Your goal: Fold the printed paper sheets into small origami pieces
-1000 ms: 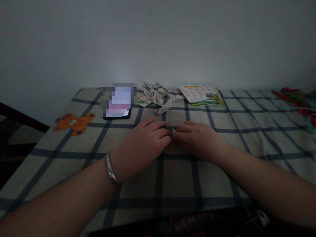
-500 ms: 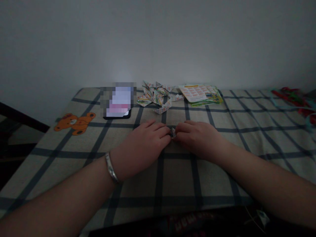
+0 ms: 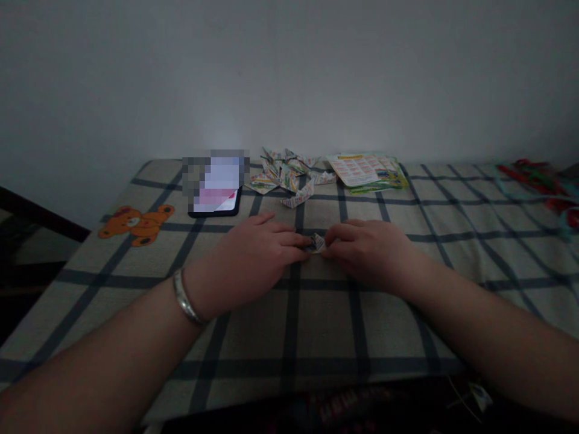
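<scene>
A small folded piece of printed paper [image 3: 317, 243] is between my two hands, above or on the checked tablecloth. My left hand [image 3: 257, 256], with a silver bangle on its wrist, pinches the paper's left side between thumb and fingertips. On the other side, my right hand [image 3: 368, 250] is closed with its fingertips at the paper's right edge. Fingers cover much of the paper, so its full shape is hidden. Beyond my hands, a folded paper boat-like piece [image 3: 297, 196] lies near a heap of similar folded papers [image 3: 287, 169].
A lit phone [image 3: 217, 187], partly pixelated, lies at the back left. Left of it is an orange bear cutout [image 3: 137, 224]. Flat printed sheets [image 3: 366, 172] are stacked behind my right hand. Red and green stringy material [image 3: 538, 178] sits at the far right, by the wall.
My left hand has shifted slightly left and its fingers have straightened a little. More of the folded paper shows between my hands. The right hand has barely moved.
</scene>
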A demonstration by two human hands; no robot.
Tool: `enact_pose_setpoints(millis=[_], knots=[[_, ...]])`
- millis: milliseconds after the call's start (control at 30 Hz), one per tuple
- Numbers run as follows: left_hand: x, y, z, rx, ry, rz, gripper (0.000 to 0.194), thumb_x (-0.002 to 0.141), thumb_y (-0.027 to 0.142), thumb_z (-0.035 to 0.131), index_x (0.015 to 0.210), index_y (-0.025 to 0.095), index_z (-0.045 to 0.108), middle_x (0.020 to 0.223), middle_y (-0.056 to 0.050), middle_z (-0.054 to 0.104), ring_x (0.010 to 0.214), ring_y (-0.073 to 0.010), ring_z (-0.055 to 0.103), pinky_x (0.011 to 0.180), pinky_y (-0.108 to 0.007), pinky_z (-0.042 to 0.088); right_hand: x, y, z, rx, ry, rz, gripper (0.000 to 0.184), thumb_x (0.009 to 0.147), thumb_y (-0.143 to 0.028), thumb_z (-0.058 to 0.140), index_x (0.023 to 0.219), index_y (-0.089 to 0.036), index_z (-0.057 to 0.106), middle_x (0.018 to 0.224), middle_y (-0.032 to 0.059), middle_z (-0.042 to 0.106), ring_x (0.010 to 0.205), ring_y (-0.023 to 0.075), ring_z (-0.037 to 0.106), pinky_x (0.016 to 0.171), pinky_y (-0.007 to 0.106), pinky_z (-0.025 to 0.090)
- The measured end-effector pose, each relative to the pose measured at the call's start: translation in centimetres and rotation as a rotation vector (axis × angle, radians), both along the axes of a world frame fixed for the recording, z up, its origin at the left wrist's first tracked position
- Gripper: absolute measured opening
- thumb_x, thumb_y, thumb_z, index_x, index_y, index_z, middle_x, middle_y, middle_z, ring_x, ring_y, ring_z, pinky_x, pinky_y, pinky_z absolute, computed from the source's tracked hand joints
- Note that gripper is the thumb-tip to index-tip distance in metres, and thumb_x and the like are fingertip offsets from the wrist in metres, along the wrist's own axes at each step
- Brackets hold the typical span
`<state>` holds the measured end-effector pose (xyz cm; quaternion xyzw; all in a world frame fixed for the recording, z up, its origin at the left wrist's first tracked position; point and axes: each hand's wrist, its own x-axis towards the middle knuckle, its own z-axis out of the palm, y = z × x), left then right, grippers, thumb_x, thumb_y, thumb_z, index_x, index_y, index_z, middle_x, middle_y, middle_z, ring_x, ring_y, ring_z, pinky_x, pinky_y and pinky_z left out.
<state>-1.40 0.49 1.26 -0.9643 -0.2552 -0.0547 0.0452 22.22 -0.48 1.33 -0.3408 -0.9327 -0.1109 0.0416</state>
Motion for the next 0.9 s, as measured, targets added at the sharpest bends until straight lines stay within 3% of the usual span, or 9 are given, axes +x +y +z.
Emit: enact_pose_setpoints(millis=[233, 400, 667, 900], knots=[[0.0, -0.5, 0.3, 0.018, 0.036, 0.04, 0.033, 0.089, 0.014, 0.048, 0.113, 0.026, 0.068, 0.128, 0.002, 0.065, 0.114, -0.0256, 0.06, 0.106, -0.056, 0.032, 0.2, -0.1, 0.1, -0.009, 0.007, -0.03, 0.013, 0.087, -0.019, 0.062, 0.089, -0.026, 0.072, 0.097, -0.0025, 0.071, 0.072, 0.0136, 0.06, 0.052, 0.027, 0.025], [0.7, -0.9, 0.4, 0.042, 0.028, 0.045, 0.029, 0.09, 0.014, 0.048, 0.111, 0.021, 0.068, 0.125, -0.002, 0.067, 0.114, -0.0255, 0.061, 0.103, -0.052, 0.038, -0.4, -0.1, 0.1, -0.004, -0.031, -0.081, 0.014, 0.087, -0.019, 0.058, 0.086, -0.022, 0.072, 0.096, 0.0006, 0.07, 0.068, 0.013, 0.059, 0.05, 0.028, 0.022], [0.0, -0.5, 0.3, 0.019, 0.04, 0.043, 0.029, 0.086, 0.013, 0.051, 0.105, 0.024, 0.07, 0.121, 0.002, 0.069, 0.113, -0.0257, 0.061, 0.104, -0.055, 0.036, 0.5, 0.0, 0.7, -0.091, -0.041, -0.085, 0.017, 0.087, -0.022, 0.062, 0.095, -0.032, 0.073, 0.093, -0.0032, 0.07, 0.072, 0.0142, 0.061, 0.051, 0.027, 0.022], [0.0, -0.4, 0.3, 0.046, 0.016, 0.053, 0.029, 0.085, 0.012, 0.051, 0.103, 0.024, 0.071, 0.119, 0.003, 0.07, 0.122, -0.0256, 0.056, 0.105, -0.052, 0.036, 0.6, 0.1, 0.7, -0.126, -0.052, -0.07, 0.02, 0.086, -0.017, 0.061, 0.096, -0.028, 0.074, 0.095, -0.0007, 0.07, 0.073, 0.0137, 0.06, 0.053, 0.027, 0.025]])
